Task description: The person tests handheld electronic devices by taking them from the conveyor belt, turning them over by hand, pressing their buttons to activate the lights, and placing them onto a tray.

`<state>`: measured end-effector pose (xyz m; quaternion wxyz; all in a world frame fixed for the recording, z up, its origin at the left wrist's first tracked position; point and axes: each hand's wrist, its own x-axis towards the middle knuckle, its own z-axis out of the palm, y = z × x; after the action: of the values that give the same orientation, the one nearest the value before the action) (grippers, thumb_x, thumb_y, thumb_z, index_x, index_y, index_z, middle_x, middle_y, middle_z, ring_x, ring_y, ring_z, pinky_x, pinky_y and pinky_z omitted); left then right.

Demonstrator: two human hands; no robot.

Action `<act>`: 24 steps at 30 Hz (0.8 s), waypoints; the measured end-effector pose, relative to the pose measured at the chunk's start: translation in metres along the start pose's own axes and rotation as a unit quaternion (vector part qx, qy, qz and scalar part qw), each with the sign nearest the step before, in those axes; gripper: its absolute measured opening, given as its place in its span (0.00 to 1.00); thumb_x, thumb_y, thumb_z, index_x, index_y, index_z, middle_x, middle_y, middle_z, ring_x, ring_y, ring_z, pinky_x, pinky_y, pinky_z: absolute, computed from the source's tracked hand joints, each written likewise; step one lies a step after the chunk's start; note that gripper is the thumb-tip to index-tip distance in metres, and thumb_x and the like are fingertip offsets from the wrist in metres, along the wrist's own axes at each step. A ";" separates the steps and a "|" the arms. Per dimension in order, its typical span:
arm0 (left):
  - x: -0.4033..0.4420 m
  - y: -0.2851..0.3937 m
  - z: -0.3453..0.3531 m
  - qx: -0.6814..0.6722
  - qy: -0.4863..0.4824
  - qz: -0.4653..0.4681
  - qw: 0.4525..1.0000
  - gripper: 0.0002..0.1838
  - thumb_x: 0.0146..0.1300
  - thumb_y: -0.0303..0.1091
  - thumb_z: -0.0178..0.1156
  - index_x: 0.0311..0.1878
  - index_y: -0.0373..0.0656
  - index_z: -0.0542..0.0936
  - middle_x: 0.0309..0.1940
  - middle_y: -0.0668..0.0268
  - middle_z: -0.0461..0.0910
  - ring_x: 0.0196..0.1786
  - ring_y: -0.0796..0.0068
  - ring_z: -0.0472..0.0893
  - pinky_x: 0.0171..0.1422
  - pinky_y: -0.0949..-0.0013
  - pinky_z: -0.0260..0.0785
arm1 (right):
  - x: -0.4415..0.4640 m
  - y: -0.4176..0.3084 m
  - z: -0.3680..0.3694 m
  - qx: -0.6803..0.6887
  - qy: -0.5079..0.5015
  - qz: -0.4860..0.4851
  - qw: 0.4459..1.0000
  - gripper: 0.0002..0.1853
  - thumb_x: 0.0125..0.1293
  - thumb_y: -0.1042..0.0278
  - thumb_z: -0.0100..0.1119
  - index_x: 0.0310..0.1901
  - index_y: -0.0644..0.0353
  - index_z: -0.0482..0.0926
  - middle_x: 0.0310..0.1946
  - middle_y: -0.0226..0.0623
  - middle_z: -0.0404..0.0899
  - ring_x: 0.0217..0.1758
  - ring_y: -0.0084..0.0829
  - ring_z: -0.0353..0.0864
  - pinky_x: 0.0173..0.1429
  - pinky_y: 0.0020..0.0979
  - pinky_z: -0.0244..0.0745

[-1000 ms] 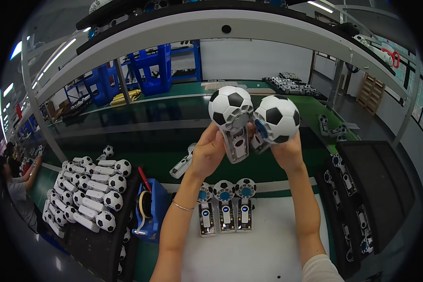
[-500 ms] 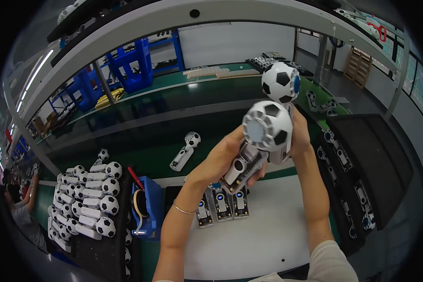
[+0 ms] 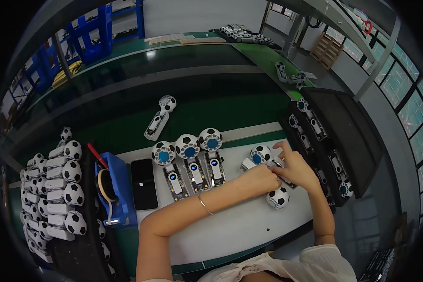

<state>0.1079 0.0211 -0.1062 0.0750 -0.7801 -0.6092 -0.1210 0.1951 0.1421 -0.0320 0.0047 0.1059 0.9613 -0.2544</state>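
Observation:
My left hand reaches across to the right side of the white work mat, fingers curled at a white handheld device with a football-shaped head. My right hand is beside it, index finger and thumb bent around part of a device. One football head with a blue round face shows above my hands, and another football head below them. My fingers hide most of both bodies. Left of my hands, three similar devices lie in a row with small lit displays.
A black tray and a blue tape dispenser stand left of the row. Stacked football-headed devices fill the far left. Another device lies on the green belt. A black foam case with devices is on the right.
Both hands have come down from mid-air to the mat's right side with the two devices. The view has tilted down, showing the row fully.

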 end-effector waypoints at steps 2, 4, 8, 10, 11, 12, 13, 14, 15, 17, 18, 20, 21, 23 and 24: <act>-0.001 -0.003 -0.012 -0.020 0.007 0.004 1.000 0.06 0.49 0.31 0.60 0.30 0.41 0.77 0.27 0.62 0.80 0.33 0.64 0.83 0.37 0.64 0.76 | -0.011 0.004 0.006 -0.015 0.046 -0.006 0.999 0.28 0.53 0.72 0.66 0.54 0.60 0.64 0.27 0.50 0.78 0.36 0.50 0.80 0.39 0.40 0.73; 0.000 -0.004 -0.027 -0.058 -0.017 -0.018 0.998 0.06 0.50 0.31 0.61 0.31 0.40 0.77 0.30 0.62 0.80 0.36 0.64 0.82 0.41 0.63 0.75 | -0.019 0.005 0.009 0.001 0.001 0.042 0.999 0.22 0.56 0.74 0.62 0.51 0.59 0.66 0.32 0.51 0.77 0.34 0.50 0.79 0.39 0.41 0.73; -0.015 -0.014 -0.085 -0.040 0.112 -0.047 0.992 0.06 0.55 0.31 0.61 0.34 0.40 0.77 0.32 0.63 0.79 0.38 0.65 0.80 0.47 0.64 0.71 | -0.026 0.000 0.025 0.018 0.081 -0.066 0.994 0.12 0.60 0.71 0.59 0.44 0.64 0.71 0.43 0.52 0.74 0.38 0.48 0.79 0.40 0.40 0.74; -0.025 -0.024 -0.099 -0.004 0.133 -0.076 0.988 0.06 0.56 0.30 0.60 0.34 0.40 0.77 0.31 0.63 0.78 0.38 0.64 0.80 0.46 0.64 0.71 | -0.027 -0.016 0.033 -0.050 0.074 -0.008 0.996 0.14 0.63 0.62 0.58 0.41 0.65 0.75 0.44 0.51 0.74 0.41 0.46 0.79 0.43 0.38 0.75; -0.030 -0.026 -0.105 0.036 0.155 -0.108 0.981 0.05 0.56 0.30 0.60 0.35 0.40 0.77 0.30 0.63 0.78 0.37 0.64 0.80 0.46 0.65 0.70 | -0.031 -0.025 0.036 -0.090 0.077 -0.001 0.993 0.21 0.62 0.50 0.57 0.37 0.66 0.79 0.45 0.53 0.74 0.44 0.48 0.78 0.44 0.40 0.75; -0.035 -0.027 -0.110 0.036 0.158 -0.105 0.981 0.05 0.56 0.30 0.60 0.35 0.40 0.77 0.30 0.63 0.78 0.37 0.64 0.80 0.46 0.65 0.70 | -0.033 -0.024 0.045 -0.093 0.079 0.000 0.992 0.21 0.62 0.50 0.57 0.37 0.66 0.79 0.45 0.53 0.74 0.44 0.48 0.78 0.44 0.40 0.75; -0.039 -0.028 -0.116 0.048 0.164 -0.116 0.979 0.05 0.56 0.29 0.60 0.35 0.40 0.77 0.29 0.63 0.78 0.37 0.64 0.80 0.46 0.65 0.70 | -0.033 -0.018 0.056 -0.180 0.107 -0.023 0.978 0.24 0.61 0.47 0.58 0.37 0.66 0.80 0.43 0.54 0.74 0.43 0.48 0.77 0.43 0.41 0.74; -0.042 -0.029 -0.120 0.061 0.169 -0.125 0.976 0.05 0.56 0.28 0.59 0.35 0.40 0.77 0.29 0.63 0.77 0.36 0.64 0.80 0.46 0.65 0.70 | -0.031 -0.016 0.062 -0.265 0.134 -0.046 0.954 0.26 0.59 0.44 0.58 0.36 0.67 0.81 0.42 0.54 0.73 0.43 0.48 0.77 0.42 0.43 0.74; -0.043 -0.029 -0.123 0.063 0.174 -0.119 0.976 0.05 0.56 0.28 0.59 0.35 0.40 0.77 0.29 0.63 0.77 0.36 0.64 0.80 0.46 0.65 0.70 | -0.027 -0.018 0.063 -0.270 0.140 -0.042 0.952 0.26 0.59 0.44 0.58 0.36 0.67 0.81 0.42 0.54 0.73 0.43 0.48 0.77 0.42 0.43 0.74; -0.042 -0.024 -0.124 0.060 0.168 -0.128 0.976 0.05 0.54 0.26 0.59 0.35 0.41 0.77 0.28 0.63 0.77 0.36 0.64 0.80 0.47 0.65 0.70 | -0.024 -0.024 0.062 -0.251 0.065 0.046 0.965 0.28 0.58 0.43 0.59 0.35 0.68 0.82 0.38 0.52 0.72 0.40 0.47 0.75 0.41 0.43 0.73; -0.041 -0.022 -0.121 0.057 0.176 -0.120 0.976 0.05 0.54 0.26 0.59 0.35 0.41 0.77 0.28 0.63 0.77 0.36 0.64 0.80 0.47 0.65 0.70 | -0.025 -0.024 0.061 -0.258 0.070 0.054 0.962 0.28 0.58 0.43 0.59 0.35 0.68 0.82 0.38 0.52 0.72 0.40 0.47 0.75 0.41 0.43 0.73; -0.037 -0.017 -0.115 0.065 0.139 -0.103 0.983 0.08 0.50 0.25 0.59 0.36 0.41 0.77 0.27 0.63 0.78 0.36 0.65 0.80 0.47 0.65 0.70 | -0.027 -0.018 0.059 -0.250 0.083 0.027 0.964 0.28 0.53 0.43 0.63 0.33 0.69 0.82 0.36 0.51 0.72 0.37 0.44 0.76 0.39 0.39 0.74; -0.036 -0.013 -0.114 0.080 0.117 -0.102 0.985 0.09 0.48 0.25 0.60 0.36 0.41 0.77 0.27 0.63 0.78 0.36 0.64 0.80 0.48 0.66 0.70 | -0.029 -0.014 0.058 -0.243 0.075 0.014 0.967 0.27 0.55 0.44 0.61 0.34 0.68 0.82 0.36 0.50 0.71 0.37 0.46 0.74 0.41 0.42 0.73; -0.033 -0.007 -0.114 0.071 0.128 -0.083 0.986 0.09 0.49 0.25 0.60 0.36 0.41 0.77 0.27 0.63 0.78 0.35 0.64 0.80 0.48 0.66 0.70 | -0.033 -0.013 0.053 -0.237 0.066 0.021 0.969 0.27 0.55 0.44 0.62 0.34 0.68 0.83 0.36 0.50 0.71 0.38 0.46 0.74 0.41 0.42 0.74; -0.032 -0.004 -0.114 0.058 0.135 -0.071 0.987 0.09 0.49 0.25 0.59 0.36 0.41 0.76 0.27 0.63 0.78 0.35 0.64 0.80 0.48 0.66 0.70 | -0.035 -0.012 0.051 -0.229 0.048 0.025 0.972 0.26 0.54 0.45 0.62 0.34 0.68 0.83 0.36 0.51 0.71 0.38 0.46 0.75 0.41 0.42 0.74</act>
<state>0.0854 -0.0377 -0.0062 0.1925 -0.7058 -0.6533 -0.1948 0.2243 0.1002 -0.0681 -0.0113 0.1384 0.9901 -0.0223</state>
